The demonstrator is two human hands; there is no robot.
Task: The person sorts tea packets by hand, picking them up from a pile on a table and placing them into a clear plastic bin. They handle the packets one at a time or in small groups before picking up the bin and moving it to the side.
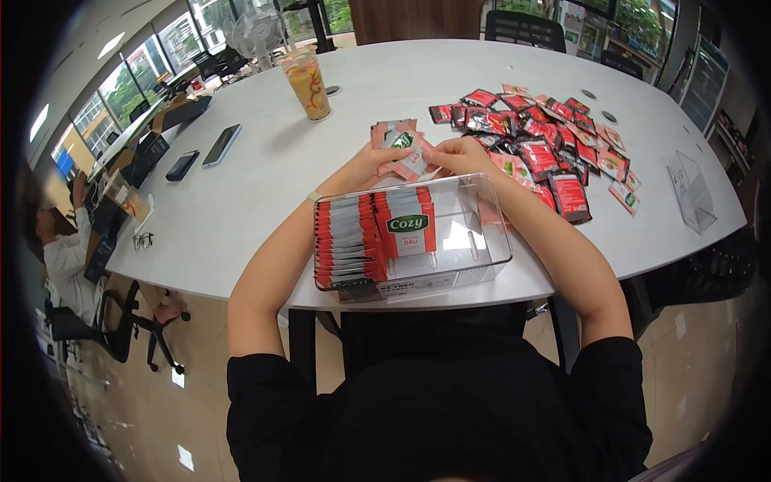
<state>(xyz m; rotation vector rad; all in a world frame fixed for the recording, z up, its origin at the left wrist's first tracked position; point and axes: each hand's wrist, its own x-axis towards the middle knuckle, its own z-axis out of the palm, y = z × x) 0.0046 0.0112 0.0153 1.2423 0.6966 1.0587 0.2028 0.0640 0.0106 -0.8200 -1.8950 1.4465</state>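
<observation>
My left hand and my right hand both hold a small stack of pink-and-white tea sachets just above the white table, behind a clear plastic box. A row of upright Cozy sachets fills the left half of the box; its right half is empty. A loose pile of red and pink sachets lies on the table to the right of my hands.
An iced drink in a plastic cup stands at the back. Two phones lie to the left. An empty clear box sits at the far right. A person sits at a desk far left.
</observation>
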